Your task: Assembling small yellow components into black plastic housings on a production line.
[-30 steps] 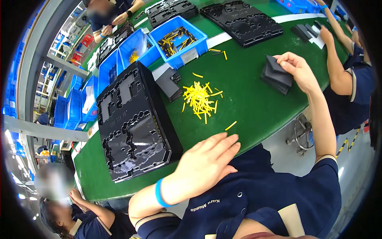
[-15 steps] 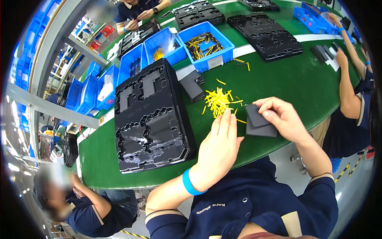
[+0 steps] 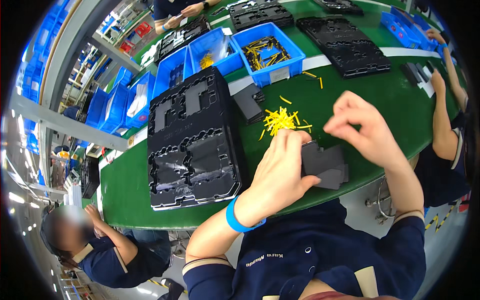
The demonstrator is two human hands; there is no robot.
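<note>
Black, angular sheets (image 3: 325, 165) are held in the left hand (image 3: 280, 167); the right hand (image 3: 367, 129) curls, its grip unclear.

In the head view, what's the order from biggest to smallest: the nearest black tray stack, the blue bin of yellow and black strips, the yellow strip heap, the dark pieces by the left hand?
1. Black tray stack
2. Blue bin
3. Dark pieces, though partly covered
4. Yellow strip heap

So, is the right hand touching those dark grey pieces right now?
Apart: the head view shows green table between the right hand and the dark grey pieces.
</note>
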